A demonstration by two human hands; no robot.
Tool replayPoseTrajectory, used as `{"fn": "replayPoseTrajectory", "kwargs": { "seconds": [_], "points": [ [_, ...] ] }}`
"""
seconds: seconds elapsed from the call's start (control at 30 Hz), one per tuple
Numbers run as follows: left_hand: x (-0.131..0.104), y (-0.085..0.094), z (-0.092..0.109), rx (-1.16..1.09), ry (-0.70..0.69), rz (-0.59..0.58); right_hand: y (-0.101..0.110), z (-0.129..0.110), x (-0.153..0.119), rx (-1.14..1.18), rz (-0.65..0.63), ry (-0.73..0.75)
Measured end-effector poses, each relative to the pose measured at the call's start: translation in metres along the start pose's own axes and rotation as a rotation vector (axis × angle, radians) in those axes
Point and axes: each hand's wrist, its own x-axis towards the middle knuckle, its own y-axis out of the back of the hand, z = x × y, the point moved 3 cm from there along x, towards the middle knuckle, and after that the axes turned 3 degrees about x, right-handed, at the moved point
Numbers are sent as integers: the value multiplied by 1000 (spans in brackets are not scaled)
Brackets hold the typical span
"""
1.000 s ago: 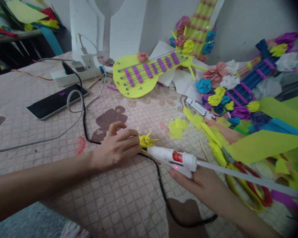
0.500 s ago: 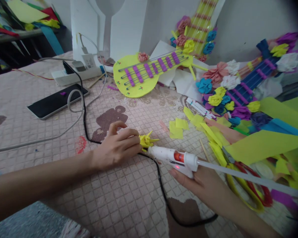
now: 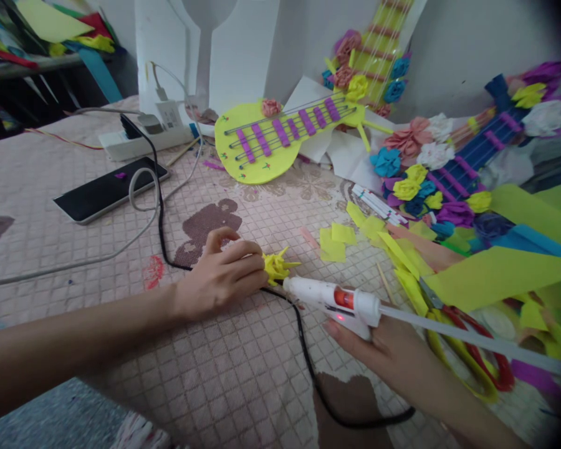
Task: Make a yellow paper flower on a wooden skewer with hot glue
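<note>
Between the fingers of my left hand (image 3: 227, 271) is a yellow crepe-paper flower (image 3: 277, 266) with pointed petals, held low over the tablecloth; the fingertips are partly hidden. My right hand (image 3: 383, 349) is closed around a white hot glue gun (image 3: 331, 294) with an orange window and a lit red light. A long glue stick (image 3: 458, 327) sticks out of its back end. The gun's nozzle is close to the flower's underside; whether they touch I cannot tell. A black cord (image 3: 303, 349) loops across the cloth below the gun.
A yellow paper guitar (image 3: 262, 143) lies behind the hands, with a blue flowered guitar (image 3: 467, 156) at the right. Scissors (image 3: 477, 349) and yellow paper strips (image 3: 500, 274) lie beside my right arm. A phone (image 3: 110, 190) and power strip (image 3: 143, 142) are at the left.
The glue gun and my right hand have shifted slightly right, the nozzle drawing back a little from the flower. My left hand keeps its hold on the flower.
</note>
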Motion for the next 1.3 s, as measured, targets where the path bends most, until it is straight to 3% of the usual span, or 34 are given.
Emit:
{"fn": "replayPoseTrajectory", "kwargs": {
  "seconds": [0.53, 0.63, 0.77, 0.87, 1.0, 1.13, 1.3],
  "points": [
    [-1, -6, -2, 27, 127, -30, 10, 1, -14, 31, 128, -20],
    [1, -5, -1, 32, 133, -14, 20, 6, -12, -20, 271, -91],
    [2, -4, -1, 46, 130, 11, 42, 20, 4, -90, 499, -180],
    [3, -4, -2, 65, 121, 21, 55, 39, 29, -153, 583, -228],
    [2, -4, -2, 75, 117, 30, 61, 64, 65, -224, 665, -170],
    [3, -5, -3, 91, 116, 53, 55, 80, 80, -274, 630, -155],
    [3, -6, -4, 93, 117, 55, 52, 86, 64, -168, 597, -114]
  ]
}}
